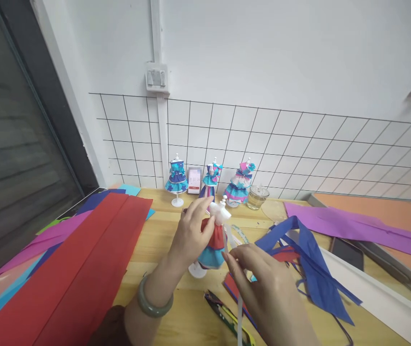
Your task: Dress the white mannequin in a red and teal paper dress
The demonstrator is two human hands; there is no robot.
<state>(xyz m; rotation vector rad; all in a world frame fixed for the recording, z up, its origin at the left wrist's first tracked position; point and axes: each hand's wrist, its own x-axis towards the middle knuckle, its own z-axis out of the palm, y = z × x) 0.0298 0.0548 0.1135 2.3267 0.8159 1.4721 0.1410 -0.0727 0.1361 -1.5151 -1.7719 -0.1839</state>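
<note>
A small white dress form point(221, 214) wears a red and light-blue layered skirt point(211, 258) and stands on a round white base point(197, 270). At its side, my left hand point(191, 229) is closed around the upper part, fingers behind and thumb in front. My right hand point(267, 283) pinches a narrow white strip point(240, 319) between thumb and forefinger. From those fingertips the strip runs up to the form's waist, and its other end hangs down below the hand. Scissors point(227, 317) with dark and yellow handles lie beneath, partly covered by my right hand.
Three dressed miniature forms stand behind, one in a blue dress point(177, 180), beside a phone point(194, 180) and a glass cup point(257, 197). Red sheets point(93, 259) cover the left side. Blue strips point(309, 264), a purple sheet point(356, 228) and a white board point(381, 298) lie right.
</note>
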